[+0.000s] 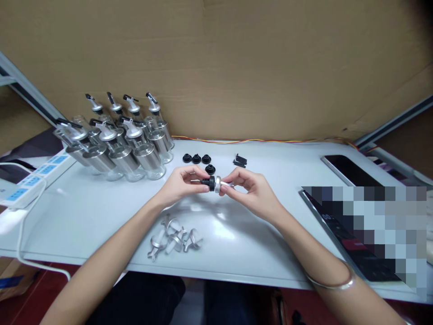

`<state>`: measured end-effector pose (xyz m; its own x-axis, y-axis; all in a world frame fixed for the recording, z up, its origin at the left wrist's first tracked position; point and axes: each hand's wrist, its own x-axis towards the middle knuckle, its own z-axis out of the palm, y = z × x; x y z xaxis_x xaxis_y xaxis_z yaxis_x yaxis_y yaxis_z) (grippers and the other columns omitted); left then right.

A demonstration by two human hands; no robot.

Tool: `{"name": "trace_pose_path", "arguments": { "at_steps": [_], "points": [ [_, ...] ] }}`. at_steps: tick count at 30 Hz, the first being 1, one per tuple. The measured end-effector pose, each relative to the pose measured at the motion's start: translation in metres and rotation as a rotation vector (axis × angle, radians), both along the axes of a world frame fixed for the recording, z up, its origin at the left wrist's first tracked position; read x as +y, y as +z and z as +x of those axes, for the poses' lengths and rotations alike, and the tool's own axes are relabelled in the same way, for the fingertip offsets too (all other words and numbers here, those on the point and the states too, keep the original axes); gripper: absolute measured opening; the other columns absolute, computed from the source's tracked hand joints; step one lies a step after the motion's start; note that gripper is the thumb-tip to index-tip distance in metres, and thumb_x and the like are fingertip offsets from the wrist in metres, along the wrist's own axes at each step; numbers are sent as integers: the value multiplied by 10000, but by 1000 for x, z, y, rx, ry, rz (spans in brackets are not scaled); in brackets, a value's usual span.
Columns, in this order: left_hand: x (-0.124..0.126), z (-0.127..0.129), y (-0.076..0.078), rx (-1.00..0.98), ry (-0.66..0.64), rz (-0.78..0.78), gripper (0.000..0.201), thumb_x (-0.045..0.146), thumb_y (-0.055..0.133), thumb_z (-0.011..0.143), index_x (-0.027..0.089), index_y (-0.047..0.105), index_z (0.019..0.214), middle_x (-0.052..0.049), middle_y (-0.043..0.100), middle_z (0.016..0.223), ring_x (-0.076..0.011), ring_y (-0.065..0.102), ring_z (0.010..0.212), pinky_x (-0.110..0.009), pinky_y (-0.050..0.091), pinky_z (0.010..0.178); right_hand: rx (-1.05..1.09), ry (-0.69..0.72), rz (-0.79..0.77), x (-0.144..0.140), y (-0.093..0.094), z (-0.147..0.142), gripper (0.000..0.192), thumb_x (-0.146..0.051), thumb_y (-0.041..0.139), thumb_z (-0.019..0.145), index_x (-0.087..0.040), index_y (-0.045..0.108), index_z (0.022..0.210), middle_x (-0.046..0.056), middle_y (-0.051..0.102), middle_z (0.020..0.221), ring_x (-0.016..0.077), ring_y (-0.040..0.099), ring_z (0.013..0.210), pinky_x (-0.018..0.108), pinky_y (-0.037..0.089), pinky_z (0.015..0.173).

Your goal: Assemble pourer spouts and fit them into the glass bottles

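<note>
My left hand (181,183) and my right hand (252,189) meet above the middle of the white table (84,216). Between them they hold one small spout cap (214,183). Its black rubber end is pinched by my left fingers, its silver and clear end by my right fingers. Just behind the hands lie several black rubber stoppers (196,158) and a few small black clips (240,160). Several loose silver spout parts (175,238) lie in a heap near the front edge, below my left wrist.
Several glass and steel dispenser bottles (122,140) with spouts stand at the back left. A white power strip (34,178) lies at the left edge. A dark phone (348,169) and a tablet (352,243) lie at the right. A cardboard wall (237,67) backs the table.
</note>
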<state>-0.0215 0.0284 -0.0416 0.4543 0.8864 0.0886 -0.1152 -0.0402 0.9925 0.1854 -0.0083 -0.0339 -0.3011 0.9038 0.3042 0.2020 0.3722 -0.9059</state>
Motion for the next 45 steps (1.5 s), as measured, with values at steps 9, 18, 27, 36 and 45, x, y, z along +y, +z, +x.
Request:
{"name": "trace_pose_path", "arguments": {
  "at_steps": [9, 18, 27, 36, 45],
  "points": [
    [0, -2, 3, 52, 52, -6, 261, 214, 886, 478, 151, 716, 666, 0, 656, 707, -119, 619, 657, -288, 525, 688, 11, 34, -31, 0, 0, 2, 184, -340, 672, 842, -177, 600, 794, 42, 721, 749, 174, 678, 701, 296, 510, 679],
    [0, -4, 3, 69, 19, -16, 227, 197, 873, 505, 166, 745, 689, -8, 682, 729, -120, 632, 672, -281, 516, 705, -8, 23, -45, 0, -1, 0, 193, -351, 678, 823, -175, 611, 778, 51, 724, 732, 185, 685, 681, 299, 504, 665],
    [0, -3, 4, 80, 7, -35, 210, 163, 862, 493, 159, 730, 656, -11, 693, 721, -127, 640, 674, -280, 519, 693, -19, 28, -75, -1, -1, -1, 213, -374, 674, 814, -175, 608, 778, 57, 729, 732, 191, 692, 676, 301, 505, 668],
    [-2, -1, 7, 87, 38, -50, 218, 142, 855, 470, 153, 719, 641, 3, 682, 690, -113, 632, 655, -263, 513, 679, -8, 30, -102, -1, -2, -2, 220, -374, 675, 807, -172, 596, 771, 59, 727, 732, 182, 685, 666, 294, 498, 660],
    [-3, 1, 6, 111, 21, -17, 230, 192, 858, 488, 146, 703, 651, -5, 669, 711, -131, 638, 673, -310, 542, 724, 0, 47, -141, 1, -5, -2, 230, -386, 673, 811, -172, 594, 776, 64, 731, 740, 191, 688, 688, 309, 505, 680]
  ]
}}
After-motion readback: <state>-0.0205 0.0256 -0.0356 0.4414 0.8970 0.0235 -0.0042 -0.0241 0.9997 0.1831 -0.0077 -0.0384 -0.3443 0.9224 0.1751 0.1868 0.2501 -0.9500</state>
